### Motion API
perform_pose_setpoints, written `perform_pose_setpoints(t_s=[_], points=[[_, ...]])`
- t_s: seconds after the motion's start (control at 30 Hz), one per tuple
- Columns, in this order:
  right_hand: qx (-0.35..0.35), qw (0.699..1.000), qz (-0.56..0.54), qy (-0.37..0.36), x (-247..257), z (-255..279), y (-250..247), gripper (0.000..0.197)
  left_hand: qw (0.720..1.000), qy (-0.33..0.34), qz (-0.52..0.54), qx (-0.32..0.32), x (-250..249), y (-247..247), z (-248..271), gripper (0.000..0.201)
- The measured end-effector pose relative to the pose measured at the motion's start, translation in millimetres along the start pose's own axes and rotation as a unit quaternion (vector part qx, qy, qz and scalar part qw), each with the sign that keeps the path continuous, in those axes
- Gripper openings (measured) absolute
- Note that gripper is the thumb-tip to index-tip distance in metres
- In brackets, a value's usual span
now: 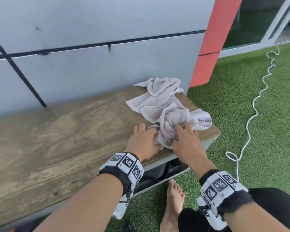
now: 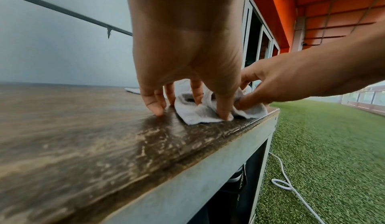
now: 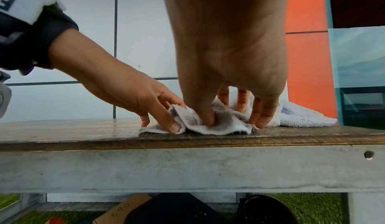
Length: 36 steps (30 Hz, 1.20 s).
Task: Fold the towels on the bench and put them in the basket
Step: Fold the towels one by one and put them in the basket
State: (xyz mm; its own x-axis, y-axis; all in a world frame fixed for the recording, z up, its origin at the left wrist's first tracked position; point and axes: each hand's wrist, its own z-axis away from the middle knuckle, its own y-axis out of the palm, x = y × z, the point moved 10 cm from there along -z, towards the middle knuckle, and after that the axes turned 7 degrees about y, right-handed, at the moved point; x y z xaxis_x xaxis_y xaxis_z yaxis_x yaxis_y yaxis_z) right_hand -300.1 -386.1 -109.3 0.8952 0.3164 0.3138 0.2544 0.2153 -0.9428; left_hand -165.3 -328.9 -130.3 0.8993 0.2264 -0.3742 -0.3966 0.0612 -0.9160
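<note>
Several crumpled pale towels lie at the right end of the wooden bench (image 1: 65,131). The nearest towel (image 1: 172,124) is bunched by the front edge. My left hand (image 1: 147,134) pinches its left fold, thumb pressing the hem (image 3: 166,128) onto the wood while the outer fingers (image 2: 154,105) touch the bench. My right hand (image 1: 182,133) grips the same towel's right side, its thumb dug into the cloth (image 3: 220,125). Another towel (image 1: 157,97) lies behind it, and a white one with a checked stripe (image 1: 201,118) reaches the bench's right edge. No basket shows.
A grey panelled wall (image 1: 90,64) backs the bench, with an orange panel (image 1: 213,47) at its right. Artificial grass (image 1: 266,131) carries a white rope (image 1: 251,118). My bare foot (image 1: 174,198) stands by the bench. Dark objects (image 3: 260,211) and a cardboard piece (image 3: 123,211) lie underneath.
</note>
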Motion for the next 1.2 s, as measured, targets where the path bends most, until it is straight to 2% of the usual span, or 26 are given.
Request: perform_pose_setpoints(t_s=[0.17, 0.23, 0.3, 0.4, 0.5, 0.6, 0.7, 0.77, 0.9, 1.03, 1.1, 1.17, 1.2], points=[[-0.01, 0.998, -0.043, -0.048, 14.1, 2.9, -10.4, 0.028, 0.999, 0.007, 0.052, -0.007, 10.1, -3.0, -0.7, 0.026], [-0.034, 0.99, -0.122, -0.066, 22.3, 7.8, -27.0, 0.015, 0.992, 0.001, 0.117, -0.052, 10.0, -18.2, 4.8, 0.015], [-0.065, 0.972, -0.206, -0.087, 33.8, 15.1, -50.2, 0.006, 0.978, 0.008, 0.184, -0.103, 7.4, -38.6, 13.5, 0.015], [-0.093, 0.942, -0.303, -0.112, 53.4, 26.2, -85.7, 0.007, 0.959, 0.044, 0.22, -0.175, 6.4, -73.3, 30.1, 0.015], [-0.072, 0.909, -0.39, -0.124, 80.0, 36.6, -112.7, 0.01, 0.945, 0.078, 0.213, -0.236, 8.3, -113.9, 51.7, 0.021], [-0.051, 0.888, -0.43, -0.154, 113.7, 47.9, -131.8, 0.016, 0.93, 0.073, 0.231, -0.277, 9.1, -151.6, 78.4, 0.028], [-0.023, 0.869, -0.453, -0.198, 154.2, 63.4, -143.1, 0.015, 0.914, 0.036, 0.24, -0.327, 23.8, -191.7, 114.0, 0.041], [-0.001, 0.86, -0.457, -0.228, 180.6, 70.3, -144.7, 0.011, 0.907, 0.022, 0.238, -0.346, 36.1, -213.8, 134.9, 0.042], [0.061, 0.843, -0.45, -0.288, 238.5, 83.8, -134.2, 0.014, 0.884, -0.001, 0.249, -0.396, 66.6, -251.0, 182.1, 0.044], [0.132, 0.819, -0.436, -0.349, 286.8, 106.3, -108.6, 0.036, 0.867, -0.02, 0.266, -0.421, 100.1, -264.3, 221.7, 0.041], [0.156, 0.831, -0.403, -0.351, 302.0, 113.4, -88.3, 0.046, 0.861, -0.046, 0.284, -0.418, 120.6, -260.3, 236.0, 0.039], [0.164, 0.864, -0.343, -0.331, 310.3, 112.7, -63.2, 0.062, 0.859, -0.08, 0.301, -0.406, 141.7, -251.0, 245.4, 0.039], [0.166, 0.874, -0.318, -0.328, 314.4, 113.8, -53.2, 0.064, 0.857, -0.099, 0.312, -0.399, 153.7, -244.5, 248.2, 0.037]])
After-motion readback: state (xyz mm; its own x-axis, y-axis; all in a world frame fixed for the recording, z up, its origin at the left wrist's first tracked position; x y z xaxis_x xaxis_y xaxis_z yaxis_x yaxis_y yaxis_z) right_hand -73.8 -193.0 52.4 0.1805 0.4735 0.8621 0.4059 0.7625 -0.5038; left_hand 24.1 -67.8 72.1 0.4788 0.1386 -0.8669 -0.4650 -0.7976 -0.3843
